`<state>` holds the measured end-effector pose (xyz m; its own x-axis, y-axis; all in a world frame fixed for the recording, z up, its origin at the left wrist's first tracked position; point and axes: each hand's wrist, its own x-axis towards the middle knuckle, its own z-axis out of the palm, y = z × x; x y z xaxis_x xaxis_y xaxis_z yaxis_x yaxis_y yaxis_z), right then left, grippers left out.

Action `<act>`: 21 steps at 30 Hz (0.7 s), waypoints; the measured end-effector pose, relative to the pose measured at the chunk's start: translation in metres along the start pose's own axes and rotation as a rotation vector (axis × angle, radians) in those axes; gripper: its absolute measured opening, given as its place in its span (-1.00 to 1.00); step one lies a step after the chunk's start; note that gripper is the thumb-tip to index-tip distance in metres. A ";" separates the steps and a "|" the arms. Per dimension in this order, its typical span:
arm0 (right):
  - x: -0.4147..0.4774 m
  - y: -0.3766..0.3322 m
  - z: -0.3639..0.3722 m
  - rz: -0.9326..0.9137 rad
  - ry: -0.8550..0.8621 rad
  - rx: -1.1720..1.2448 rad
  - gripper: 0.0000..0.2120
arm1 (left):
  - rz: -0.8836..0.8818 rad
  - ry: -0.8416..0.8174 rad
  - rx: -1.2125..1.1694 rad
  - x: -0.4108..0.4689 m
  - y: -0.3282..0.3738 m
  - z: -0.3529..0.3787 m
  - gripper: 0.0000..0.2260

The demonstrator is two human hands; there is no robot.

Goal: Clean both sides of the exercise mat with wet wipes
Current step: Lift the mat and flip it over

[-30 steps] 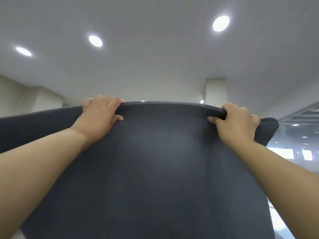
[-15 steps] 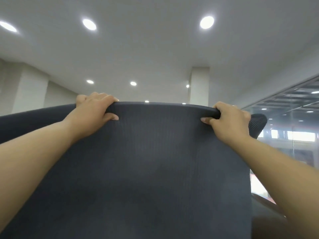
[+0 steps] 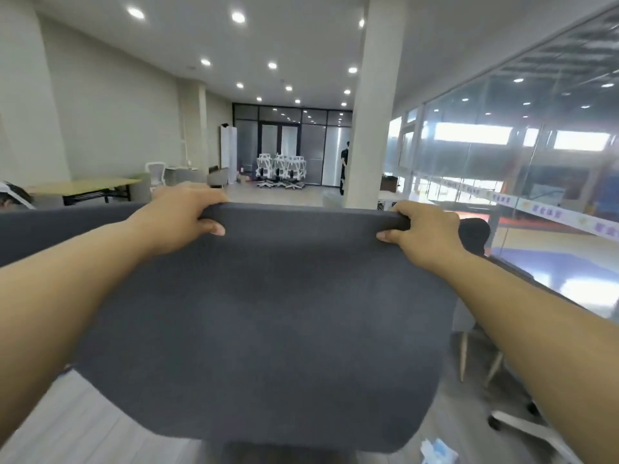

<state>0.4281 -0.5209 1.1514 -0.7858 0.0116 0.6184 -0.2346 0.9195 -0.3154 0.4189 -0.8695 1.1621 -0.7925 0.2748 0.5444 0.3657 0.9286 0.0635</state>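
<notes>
My left hand (image 3: 181, 216) and right hand (image 3: 425, 232) grip the mat (image 3: 268, 313) by its top edge. It hangs under them, lower now, so I think I'm flipping it. Blurry wipes (image 3: 437, 450), maybe, far below my right hand.

both hands, left hand (image 3: 181, 216) and right hand (image 3: 428, 234), grip the dark mat's (image 3: 268, 313) top edge.

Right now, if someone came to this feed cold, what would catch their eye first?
The big dark grey mat fills the middle of the view, held up in the air by its top edge. The left hand and right hand each grip that edge, thumbs on the near side. Behind it a white pillar stands right of centre, with a long glass wall running down the right.
</notes>
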 end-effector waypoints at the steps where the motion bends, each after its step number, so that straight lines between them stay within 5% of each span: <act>1: -0.023 -0.003 0.003 0.003 -0.022 -0.008 -0.68 | -0.007 -0.035 0.016 -0.019 0.001 0.004 -0.75; 14: -0.331 -0.074 0.048 0.224 -0.323 -0.133 -0.94 | 0.002 -0.338 -0.154 -0.313 -0.017 0.068 -0.76; 21: -0.480 -0.090 0.047 0.334 -0.538 -0.217 -0.84 | 0.030 -0.618 -0.017 -0.447 0.009 0.073 -0.75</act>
<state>0.7992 -0.6274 0.8493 -0.9852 0.1638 0.0501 0.1473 0.9594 -0.2407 0.7402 -0.9660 0.8583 -0.9160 0.3994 -0.0382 0.3962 0.9154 0.0715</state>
